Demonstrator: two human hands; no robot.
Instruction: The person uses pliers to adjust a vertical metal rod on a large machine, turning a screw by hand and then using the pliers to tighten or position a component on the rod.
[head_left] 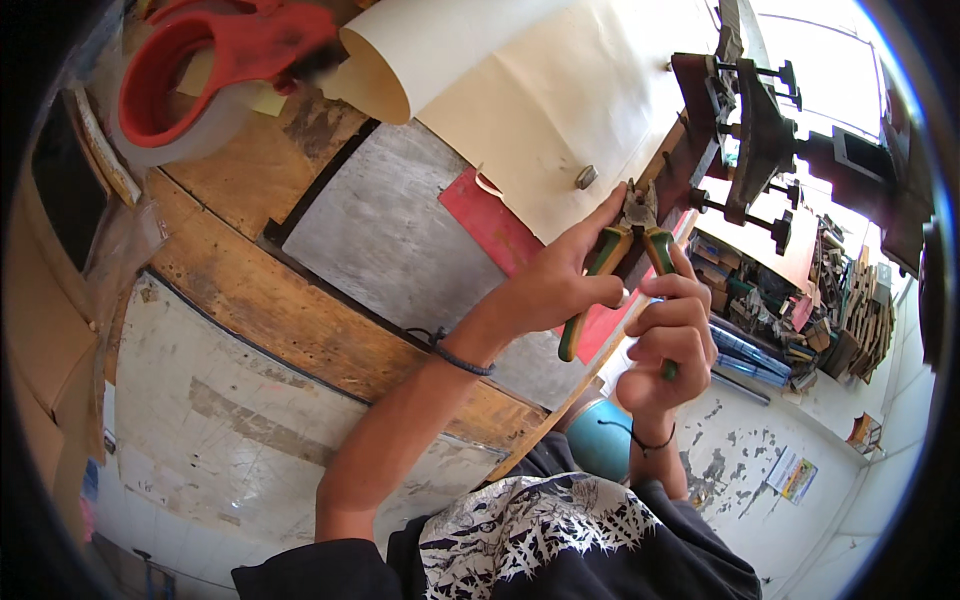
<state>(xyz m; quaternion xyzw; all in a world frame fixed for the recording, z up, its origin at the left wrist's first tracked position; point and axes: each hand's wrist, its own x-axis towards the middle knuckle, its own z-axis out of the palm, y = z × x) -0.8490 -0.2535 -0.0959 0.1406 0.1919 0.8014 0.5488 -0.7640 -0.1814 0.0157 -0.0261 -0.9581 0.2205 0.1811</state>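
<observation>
A pair of combination pliers (640,212) with green and yellow handles is held in both hands, its jaws pointing up and away from me. My left hand (560,285) grips the left handle, thumb across it and index finger stretched along toward the jaws. The fingers of my right hand (672,330) curl round the right handle. Whether the jaws hold anything is too small to tell. Beneath and beside my left hand are a grey metal plate (400,210) and a red sheet (490,222). A small metal piece (586,177) rests on the cream paper (530,110), left of the jaws.
A dark metal fixture with screws (750,140) stands right of the pliers. A red tape dispenser (160,85) sits at the far left, near a rolled paper sheet (400,75). The wooden bench edge (270,310) runs under my left forearm. Below is a blue round container (600,440).
</observation>
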